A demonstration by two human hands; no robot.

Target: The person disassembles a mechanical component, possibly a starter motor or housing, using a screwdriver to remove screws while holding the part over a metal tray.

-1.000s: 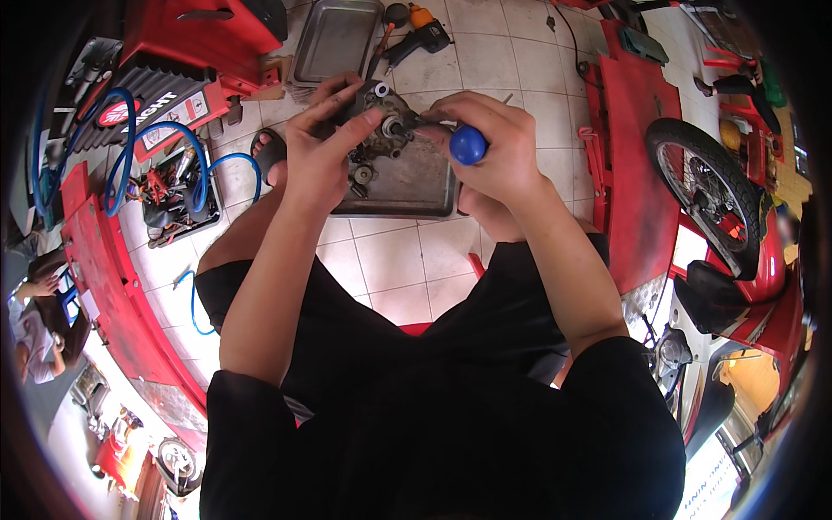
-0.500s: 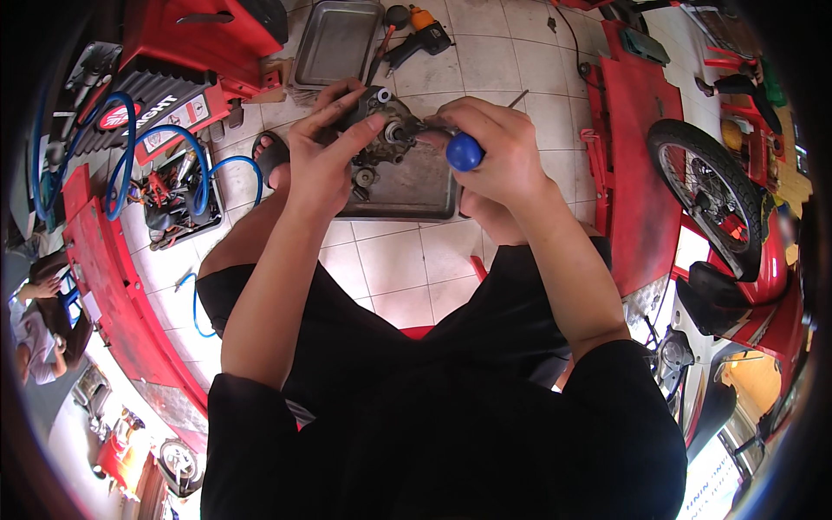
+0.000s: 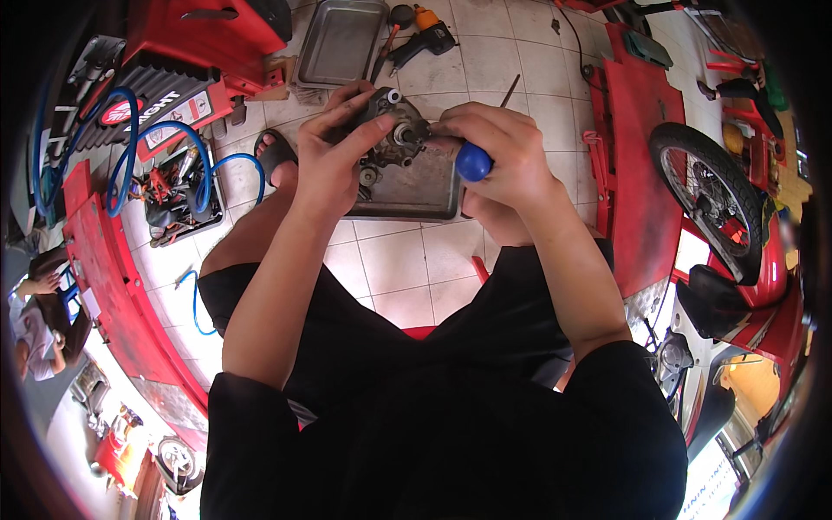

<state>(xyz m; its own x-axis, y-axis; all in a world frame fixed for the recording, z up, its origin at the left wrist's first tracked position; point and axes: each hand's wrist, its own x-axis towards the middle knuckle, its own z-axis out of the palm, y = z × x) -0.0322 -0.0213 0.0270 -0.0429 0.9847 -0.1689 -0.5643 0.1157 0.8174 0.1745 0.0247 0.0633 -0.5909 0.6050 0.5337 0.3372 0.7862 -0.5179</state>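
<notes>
My left hand (image 3: pixel 334 160) is closed around a greasy grey metal engine part (image 3: pixel 387 143), raised above a metal tray (image 3: pixel 446 208). Its thumb lies along the part's upper face, near a round shaft-like fitting. In my right hand (image 3: pixel 507 152) is a screwdriver with a blue handle (image 3: pixel 474 162), the rounded butt facing me. The thin shaft (image 3: pixel 511 91) sticks out beyond the knuckles, away from the part. My right fingertips touch or nearly touch the part's right side; what they pinch there is hidden. A small round metal piece (image 3: pixel 368 176) lies in the tray.
Beyond my hands are another metal tray (image 3: pixel 340 43) and a black-and-orange power tool (image 3: pixel 425 39). A tool bin (image 3: pixel 182 195) and a blue hose (image 3: pixel 212 169) are on the left. Red lift platforms (image 3: pixel 641 165) flank me; a motorcycle wheel (image 3: pixel 706 195) stands at right.
Both hands have shifted slightly right and nearer to me with the engine part. The screwdriver has tilted, its shaft pointing more steeply away from me. Both grips remain.
</notes>
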